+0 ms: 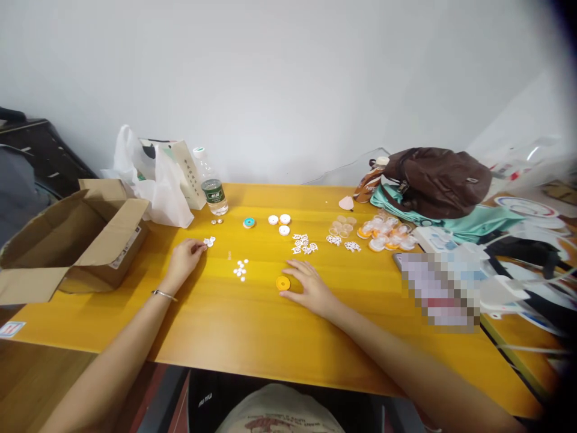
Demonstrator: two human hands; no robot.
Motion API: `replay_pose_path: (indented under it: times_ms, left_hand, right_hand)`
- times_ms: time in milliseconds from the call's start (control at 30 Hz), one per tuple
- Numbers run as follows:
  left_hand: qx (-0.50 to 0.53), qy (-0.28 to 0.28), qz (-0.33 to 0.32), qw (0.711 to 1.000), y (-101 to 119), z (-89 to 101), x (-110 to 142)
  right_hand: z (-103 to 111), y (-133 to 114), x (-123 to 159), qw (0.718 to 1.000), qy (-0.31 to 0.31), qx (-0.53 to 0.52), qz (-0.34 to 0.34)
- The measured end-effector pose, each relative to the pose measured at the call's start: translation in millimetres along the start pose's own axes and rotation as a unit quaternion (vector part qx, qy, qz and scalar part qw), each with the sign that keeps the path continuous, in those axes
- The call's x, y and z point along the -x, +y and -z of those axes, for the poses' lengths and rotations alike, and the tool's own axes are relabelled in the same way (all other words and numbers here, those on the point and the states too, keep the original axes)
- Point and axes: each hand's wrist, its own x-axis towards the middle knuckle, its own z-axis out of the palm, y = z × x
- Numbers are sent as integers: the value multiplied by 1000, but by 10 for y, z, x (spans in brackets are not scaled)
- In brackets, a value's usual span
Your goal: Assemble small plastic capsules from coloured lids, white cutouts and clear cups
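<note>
Yellow table [252,325] against white wall [288,72]; cardboard box [67,240] at left. Left hand [183,260] pinching white pieces [208,242]; right hand [311,287] flat, fingers spread, beside orange disc [283,282].

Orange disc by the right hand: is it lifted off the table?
No. The orange disc lies flat on the table, with the right hand resting beside it, fingertips touching its edge.

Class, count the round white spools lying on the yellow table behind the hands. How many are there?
3: one white spool on the left, one beside it to the right, and one just in front. None seems hidden.
</note>
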Motion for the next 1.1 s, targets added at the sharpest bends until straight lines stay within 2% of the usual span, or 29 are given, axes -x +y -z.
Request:
replay_pose_path:
  times_ms: [100,167,233,300,367,433,533,633,833,1100]
  left_hand:
    - [22,33,-20,999,227,58,157]
    - [83,33,-81,993,505,50,323]
    - [138,-68,-168,974,845,-23,492]
    - [149,-176,-240,943,1164,-150,625]
    - [144,-235,-288,917,1396,-301,701]
    - [141,-255,-313,904,1520,-447,727]
    - [155,-248,-318,902,1566,-602,723]
    - [189,-239,-306,902,1536,-652,720]
    - [221,-255,-256,906,1440,-557,709]
    - [189,-248,-309,898,1452,-522,666]
  right_hand:
    - [-21,2,13,1000,8,-18,11]
    - [-18,10,22,999,17,-36,12]
    - [-4,16,28,998,34,-59,7]
    - [20,23,44,996,55,-76,4]
    - [49,32,75,994,74,-82,1]
    - [76,40,114,993,87,-79,-6]
    - [97,37,143,993,87,-81,-9]
    - [94,21,121,994,75,-85,-3]
    - [86,1,104,996,36,-81,26]
    - [66,-26,123,998,4,-52,34]
